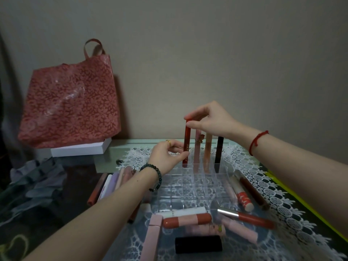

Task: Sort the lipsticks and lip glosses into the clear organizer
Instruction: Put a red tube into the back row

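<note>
A clear gridded organizer [195, 187] sits on a lace-covered glass table. In its back row stand a pink tube [197, 147], an orange gloss [207, 149] and a black tube [219, 149]. A dark red lip gloss [186, 140] stands upright in the far-left back compartment. My right hand [209, 119] pinches its top. My left hand [166, 155] grips its lower part with thumb and fingers. Several loose lipsticks lie left [107, 187], right [243, 194] and in front [186, 219] of the organizer.
A red floral bag [69, 102] stands on a white box [79, 148] at the back left, against the wall. Crumpled grey cloth [35, 183] lies at the left. A black lipstick [198, 243] and pink tubes lie near the front edge.
</note>
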{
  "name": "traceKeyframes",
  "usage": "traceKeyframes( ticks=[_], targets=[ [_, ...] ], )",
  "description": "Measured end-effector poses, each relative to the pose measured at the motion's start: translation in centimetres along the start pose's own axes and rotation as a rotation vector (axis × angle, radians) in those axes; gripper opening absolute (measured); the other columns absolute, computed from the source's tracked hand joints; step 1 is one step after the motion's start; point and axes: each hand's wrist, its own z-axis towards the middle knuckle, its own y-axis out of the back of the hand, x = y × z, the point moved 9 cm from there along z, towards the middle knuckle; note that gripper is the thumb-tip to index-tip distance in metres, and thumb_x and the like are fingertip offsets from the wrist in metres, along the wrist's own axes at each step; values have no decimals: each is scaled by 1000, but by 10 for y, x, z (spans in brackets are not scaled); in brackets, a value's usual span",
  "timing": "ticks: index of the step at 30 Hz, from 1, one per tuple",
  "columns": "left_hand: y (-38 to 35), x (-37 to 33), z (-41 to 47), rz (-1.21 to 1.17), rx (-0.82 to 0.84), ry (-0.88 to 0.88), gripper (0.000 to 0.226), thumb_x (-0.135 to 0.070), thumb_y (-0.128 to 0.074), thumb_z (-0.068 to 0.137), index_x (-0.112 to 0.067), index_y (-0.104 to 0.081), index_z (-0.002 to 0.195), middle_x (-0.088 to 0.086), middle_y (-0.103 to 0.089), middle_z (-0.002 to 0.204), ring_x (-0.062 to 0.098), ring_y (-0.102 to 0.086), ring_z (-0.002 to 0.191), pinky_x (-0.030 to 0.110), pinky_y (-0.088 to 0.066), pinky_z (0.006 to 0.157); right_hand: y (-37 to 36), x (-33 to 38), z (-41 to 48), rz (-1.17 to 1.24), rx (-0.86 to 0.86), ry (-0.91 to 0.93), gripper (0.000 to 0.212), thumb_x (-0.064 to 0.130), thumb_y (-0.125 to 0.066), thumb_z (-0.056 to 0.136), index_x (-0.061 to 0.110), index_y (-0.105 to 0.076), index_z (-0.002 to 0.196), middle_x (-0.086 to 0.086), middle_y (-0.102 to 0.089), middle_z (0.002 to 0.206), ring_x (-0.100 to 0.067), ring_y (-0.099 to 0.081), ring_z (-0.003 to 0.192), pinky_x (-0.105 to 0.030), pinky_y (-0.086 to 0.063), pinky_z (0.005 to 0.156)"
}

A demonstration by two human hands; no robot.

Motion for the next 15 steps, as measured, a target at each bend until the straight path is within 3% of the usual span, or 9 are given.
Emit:
traceKeyframes(
  ticks=[3, 8, 11, 15],
  targets=[
    [-3, 5, -1, 35, 20, 12, 15, -27, -73, 71, -33, -60, 77, -17, -66, 71, -15, -57, 70, 2, -37, 63, -2, -1, -1, -19, 19, -7, 18, 14, -69, 77, 14, -70, 94, -6, -71, 84, -22, -68, 76, -7, -47, 54],
    [-5, 11, 0, 59, 31, 26, 17, -29, -74, 71, -30, -61, 82, -17, -66, 71, -14, -57, 71, 1, -37, 61, -9, -4, -3, -13, 58, -8, 18, 10, -69, 77, 11, -70, 94, 1, -66, 73, 1, -55, 41, -8, -47, 49],
    [-7, 14, 0, 65, 40, 39, 20, -30, -74, 71, -25, -64, 87, -16, -67, 74, -9, -59, 77, 7, -36, 67, -12, -5, -4, -13, 70, -2, 15, 9, -68, 77, 13, -69, 91, 2, -64, 73, 2, -55, 41, -8, -47, 49],
    [-7, 12, -1, 77, 44, 36, 16, -30, -73, 71, -33, -60, 80, -18, -66, 73, -16, -56, 73, 6, -33, 65, -13, -4, -5, -55, 63, 23, 16, 12, -69, 75, 19, -69, 90, 10, -59, 64, -5, -55, 62, -6, -42, 55]
  ],
)
